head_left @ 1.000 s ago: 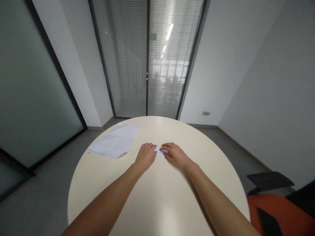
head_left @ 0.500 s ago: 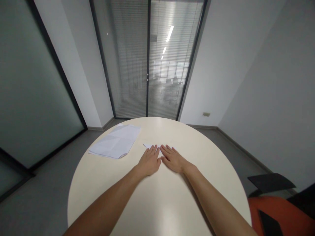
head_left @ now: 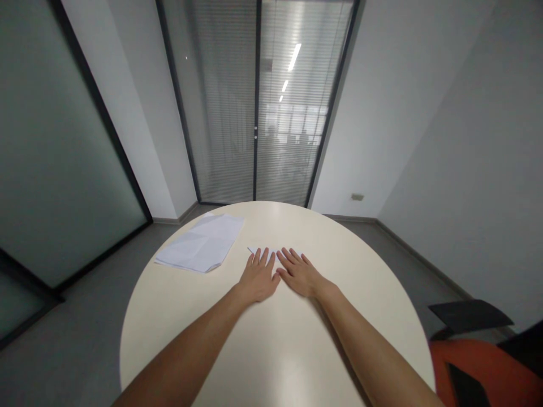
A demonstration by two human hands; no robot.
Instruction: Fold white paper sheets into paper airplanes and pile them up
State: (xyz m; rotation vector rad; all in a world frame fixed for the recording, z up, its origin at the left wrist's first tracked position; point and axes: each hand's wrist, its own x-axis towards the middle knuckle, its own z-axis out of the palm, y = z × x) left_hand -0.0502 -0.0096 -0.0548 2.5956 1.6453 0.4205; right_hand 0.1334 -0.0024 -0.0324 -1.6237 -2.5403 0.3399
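Note:
My left hand and my right hand lie flat side by side on the round cream table, fingers stretched out and slightly spread. Both press down on a small folded white paper, of which only the far edge shows past my fingertips. Neither hand grips anything.
A stack of creased white sheets lies at the far left of the table. An orange chair with a black armrest stands at the right. Glass doors with blinds are behind the table.
A second ago both hands were curled, pinching the small paper. They have since flattened out on top of it and now rest with fingers slightly more spread.

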